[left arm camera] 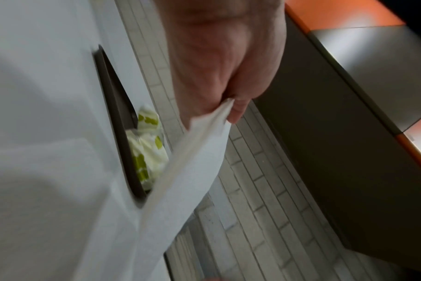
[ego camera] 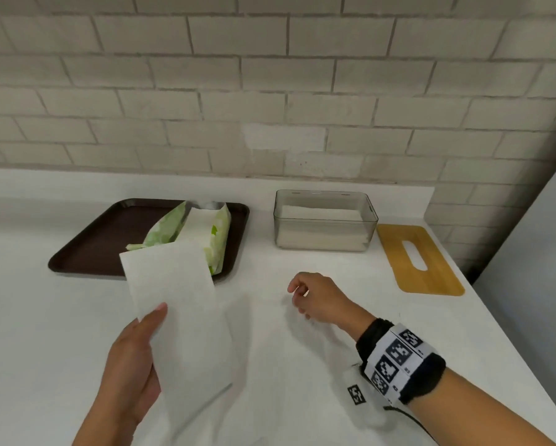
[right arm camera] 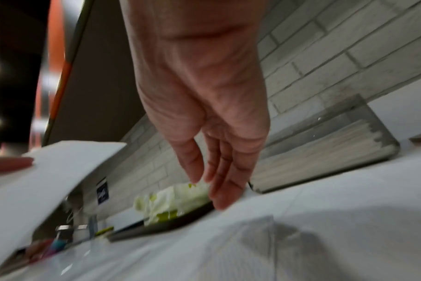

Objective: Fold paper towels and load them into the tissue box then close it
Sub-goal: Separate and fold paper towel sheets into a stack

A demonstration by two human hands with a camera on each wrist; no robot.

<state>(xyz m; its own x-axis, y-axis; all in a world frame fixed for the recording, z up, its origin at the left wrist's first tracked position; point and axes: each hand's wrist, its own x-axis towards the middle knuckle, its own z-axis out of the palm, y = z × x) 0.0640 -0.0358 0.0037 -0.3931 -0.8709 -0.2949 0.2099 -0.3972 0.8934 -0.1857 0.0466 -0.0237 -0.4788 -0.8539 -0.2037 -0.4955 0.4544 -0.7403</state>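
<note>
My left hand pinches a folded white paper towel by its near left edge and holds it above the counter; in the left wrist view the thumb and fingers clamp the towel. My right hand hovers just over the counter with relaxed fingers and holds nothing. The clear tissue box stands open at the back with folded towels stacked inside. Its wooden lid, with a slot, lies flat to the box's right.
A dark brown tray at the back left carries an opened green-and-white paper towel pack. A brick wall runs behind the white counter. The counter's right edge slants past the lid.
</note>
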